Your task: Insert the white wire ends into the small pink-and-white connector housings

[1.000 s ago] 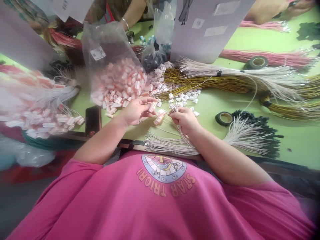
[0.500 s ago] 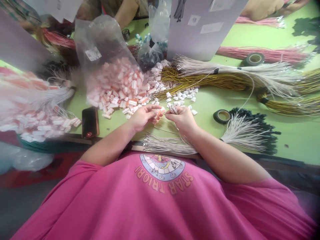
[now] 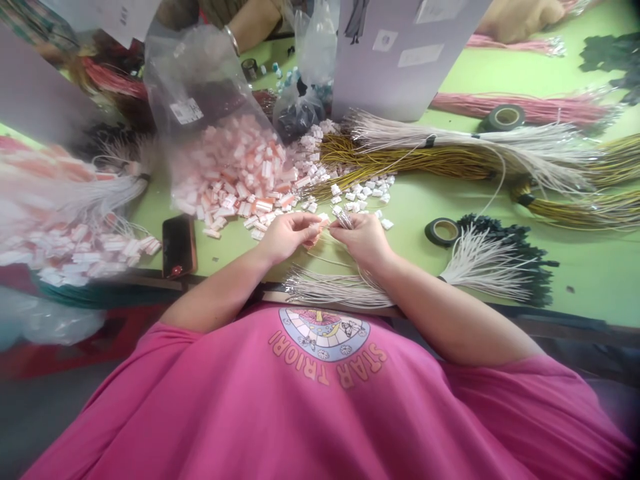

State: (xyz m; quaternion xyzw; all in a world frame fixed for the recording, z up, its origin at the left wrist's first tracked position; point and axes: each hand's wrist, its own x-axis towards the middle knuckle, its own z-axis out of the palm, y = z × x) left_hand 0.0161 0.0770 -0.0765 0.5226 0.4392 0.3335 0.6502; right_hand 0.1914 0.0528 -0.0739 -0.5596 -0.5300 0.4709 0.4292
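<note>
My left hand is closed on a small white-and-orange connector housing, pinched between thumb and fingers. Close beside it, my right hand is closed round a thin bunch of white wires whose metal-tipped ends stick out past the fingers. One wire reaches across the short gap to the housing; whether its tip sits inside I cannot tell. Below the hands, more white wires lie along the table's near edge. Just beyond the fingers are loose white connectors and a heap of orange-and-white housings.
A phone lies left of my left hand. To the right are a roll of black tape and white wires with black connectors. Farther back stand a plastic bag and a grey divider. Another person's arm shows at the top.
My left fingers have closed further over the orange-and-white housing, which shows less now. The right hand has barely moved. At the top, the other person's arm has shifted, showing a bracelet.
</note>
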